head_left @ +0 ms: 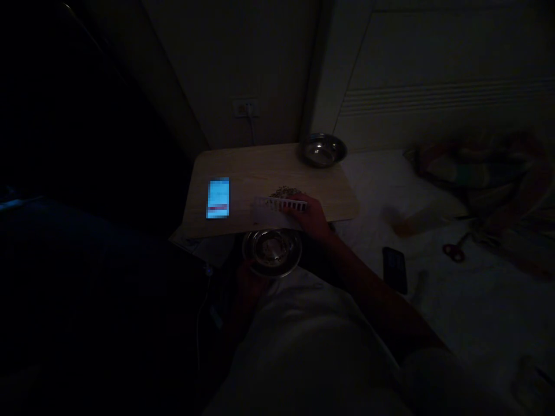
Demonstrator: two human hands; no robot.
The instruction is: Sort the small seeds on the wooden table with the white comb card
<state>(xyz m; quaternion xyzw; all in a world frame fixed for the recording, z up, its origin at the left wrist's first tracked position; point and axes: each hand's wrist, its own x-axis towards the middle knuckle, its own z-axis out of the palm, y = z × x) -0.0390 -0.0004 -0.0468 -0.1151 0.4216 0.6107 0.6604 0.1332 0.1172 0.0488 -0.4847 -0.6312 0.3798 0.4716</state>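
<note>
My right hand (310, 216) is closed on a pale, flat card (271, 216) with a row of dark rectangles along its upper edge. The card lies low over the front of a small wooden table (247, 167). Just beyond it is a pile of small dark seeds or grains (286, 190). Below the table's front edge, my left hand (252, 278) grips the rim of a metal bowl (280, 270), its fingers mostly lost in shadow. Small dark bits show inside the bowl.
Another metal bowl (323, 151) stands at the table's back right corner. A lit phone (217, 198) lies at its left. On the white sheet to the right are a dark phone (395, 270), red-handled scissors (454, 252) and bundled cloth (481, 167). A plugged wall socket (245, 108) is behind.
</note>
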